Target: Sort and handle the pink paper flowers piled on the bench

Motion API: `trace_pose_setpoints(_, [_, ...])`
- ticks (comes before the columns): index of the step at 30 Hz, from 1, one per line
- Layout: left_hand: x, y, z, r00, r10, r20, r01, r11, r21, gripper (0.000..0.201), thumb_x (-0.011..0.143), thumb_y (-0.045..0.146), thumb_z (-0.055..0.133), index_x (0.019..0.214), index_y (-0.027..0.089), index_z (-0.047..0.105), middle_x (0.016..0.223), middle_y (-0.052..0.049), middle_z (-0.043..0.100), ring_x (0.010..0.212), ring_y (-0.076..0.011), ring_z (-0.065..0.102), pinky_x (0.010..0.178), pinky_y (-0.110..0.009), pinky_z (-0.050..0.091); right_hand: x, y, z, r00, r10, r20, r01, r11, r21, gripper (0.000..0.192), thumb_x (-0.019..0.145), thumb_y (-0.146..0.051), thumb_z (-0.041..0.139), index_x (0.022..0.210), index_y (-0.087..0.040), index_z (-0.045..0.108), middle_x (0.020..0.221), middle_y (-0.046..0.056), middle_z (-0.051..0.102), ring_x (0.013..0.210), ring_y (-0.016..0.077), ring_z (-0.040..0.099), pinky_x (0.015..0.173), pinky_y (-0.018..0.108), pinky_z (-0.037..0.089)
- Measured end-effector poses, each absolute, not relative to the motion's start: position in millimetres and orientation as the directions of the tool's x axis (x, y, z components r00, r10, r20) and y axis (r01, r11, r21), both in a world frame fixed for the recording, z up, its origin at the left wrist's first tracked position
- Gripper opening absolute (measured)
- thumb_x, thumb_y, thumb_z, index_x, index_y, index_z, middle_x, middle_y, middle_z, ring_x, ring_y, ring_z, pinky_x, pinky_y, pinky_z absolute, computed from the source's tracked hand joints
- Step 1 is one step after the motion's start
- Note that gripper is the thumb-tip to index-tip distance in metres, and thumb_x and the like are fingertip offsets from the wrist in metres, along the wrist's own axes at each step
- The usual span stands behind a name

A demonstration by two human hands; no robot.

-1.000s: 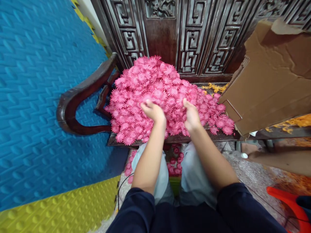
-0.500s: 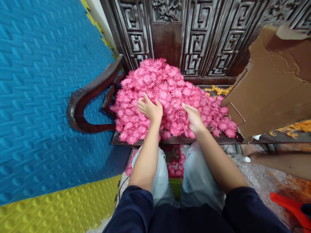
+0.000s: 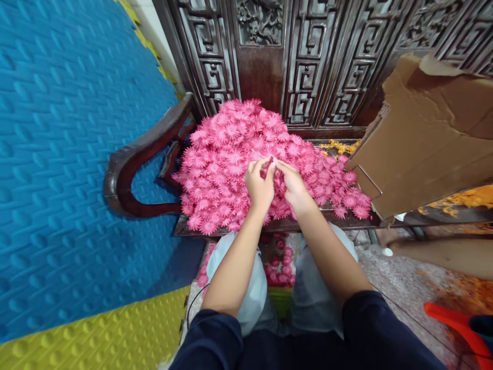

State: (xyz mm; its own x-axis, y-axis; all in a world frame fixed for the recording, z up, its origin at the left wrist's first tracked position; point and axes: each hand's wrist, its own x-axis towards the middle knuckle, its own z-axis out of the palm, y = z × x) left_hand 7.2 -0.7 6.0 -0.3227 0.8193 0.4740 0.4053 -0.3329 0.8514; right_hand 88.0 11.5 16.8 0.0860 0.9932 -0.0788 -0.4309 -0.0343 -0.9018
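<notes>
Carved dark wood panels (image 3: 308, 56) back a wooden bench (image 3: 142, 159) heaped with pink flowers (image 3: 227, 154). Left hand (image 3: 260, 187) and right hand (image 3: 295, 187) meet at the heap's centre, fingertips pinched together at 12 o'clock on what seems a single flower, held above the heap. Cardboard (image 3: 427, 139) leans at 3 o'clock; a blue mat (image 3: 65, 154) at 9.

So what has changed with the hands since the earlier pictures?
The left hand and right hand moved inward from spread positions and now meet, fingertips touching, over the pile of pink flowers. Whether they pinch a flower is unclear. The pile, wooden bench and cardboard stayed put.
</notes>
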Motion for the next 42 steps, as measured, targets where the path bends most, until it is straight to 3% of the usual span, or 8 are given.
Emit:
trace_pose_setpoints(6, [-1.8, 4.1, 13.0, -0.241, 0.852, 0.465, 0.362, -0.366, 0.857, 0.010, 0.079, 0.028, 0.064, 0.084, 0.020, 0.069, 0.085, -0.003, 0.064, 0.084, -0.0154, 0.058, 0.082, -0.029, 0.045, 102.4, 5.3, 23.9, -0.006, 1.000, -0.024, -0.273, -0.025, -0.962, 0.004, 0.067, -0.025, 0.069, 0.068, -0.021, 0.070, 0.069, -0.004, 0.068, 0.072, 0.0081, 0.061, 0.079, 0.021, 0.047])
trace_pose_setpoints(11, [3.2, 3.4, 14.1, -0.139, 0.907, 0.397, 0.125, -0.382, 0.916, 0.013, 0.078, 0.024, 0.064, 0.089, 0.019, 0.067, 0.084, -0.003, 0.067, 0.079, -0.0135, 0.061, 0.075, -0.026, 0.047, 118.2, -0.9, 27.6, 0.013, 0.999, 0.031, -0.215, 0.033, -0.976, 0.008, 0.067, -0.031, 0.071, 0.067, -0.023, 0.070, 0.066, -0.004, 0.065, 0.068, 0.0087, 0.059, 0.072, 0.021, 0.047])
trace_pose_setpoints(18, [9.4, 4.0, 6.9, -0.188, 0.945, 0.267, -0.060, -0.283, 0.957, 0.013, 0.077, 0.026, 0.064, 0.086, 0.018, 0.068, 0.086, -0.003, 0.070, 0.078, -0.0127, 0.061, 0.075, -0.025, 0.045, 117.6, -2.9, 25.7, 0.061, 0.998, 0.011, -0.260, 0.027, -0.965, 0.007, 0.065, -0.030, 0.073, 0.069, -0.024, 0.072, 0.065, -0.004, 0.064, 0.070, 0.0083, 0.059, 0.075, 0.022, 0.047])
trace_pose_setpoints(23, [8.3, 2.5, 6.8, -0.220, 0.943, 0.250, -0.068, -0.271, 0.960, 0.011, 0.076, 0.027, 0.064, 0.080, 0.018, 0.069, 0.085, -0.003, 0.070, 0.079, -0.0126, 0.060, 0.076, -0.025, 0.044, 120.9, -5.4, 27.7, 0.015, 1.000, -0.006, -0.267, -0.002, -0.964, 0.010, 0.063, -0.031, 0.075, 0.066, -0.022, 0.071, 0.063, -0.006, 0.064, 0.067, 0.0067, 0.057, 0.075, 0.020, 0.045])
trace_pose_setpoints(29, [11.4, 4.1, 7.2, -0.167, 0.967, 0.194, -0.178, -0.223, 0.958, 0.013, 0.071, 0.029, 0.069, 0.080, 0.019, 0.069, 0.082, -0.001, 0.068, 0.079, -0.0125, 0.060, 0.079, -0.025, 0.045, 133.2, -4.9, 28.5, -0.123, 0.992, 0.008, -0.173, -0.014, -0.985, 0.015, 0.065, -0.036, 0.074, 0.070, -0.022, 0.072, 0.063, -0.005, 0.064, 0.066, 0.0077, 0.057, 0.076, 0.022, 0.045])
trace_pose_setpoints(35, [14.9, 6.6, 6.5, -0.029, 0.999, 0.027, -0.418, -0.036, 0.908, 0.016, 0.065, 0.028, 0.074, 0.079, 0.021, 0.071, 0.082, 0.000, 0.070, 0.085, -0.0132, 0.062, 0.091, -0.030, 0.044, 144.7, -2.9, 30.8, -0.080, 0.997, -0.001, -0.118, -0.010, -0.993, 0.011, 0.063, -0.031, 0.074, 0.068, -0.023, 0.071, 0.069, -0.003, 0.067, 0.077, 0.0108, 0.061, 0.087, 0.027, 0.046])
trace_pose_setpoints(42, [16.3, 1.5, 13.0, -0.038, 0.998, 0.056, -0.361, -0.066, 0.930, 0.012, 0.062, 0.027, 0.076, 0.072, 0.020, 0.073, 0.077, 0.000, 0.072, 0.082, -0.0142, 0.064, 0.090, -0.031, 0.046, 147.8, -1.8, 28.8, -0.047, 0.998, 0.044, -0.084, 0.040, -0.996, 0.008, 0.067, -0.027, 0.068, 0.070, -0.019, 0.069, 0.071, -0.003, 0.067, 0.073, 0.0105, 0.059, 0.083, 0.028, 0.045])
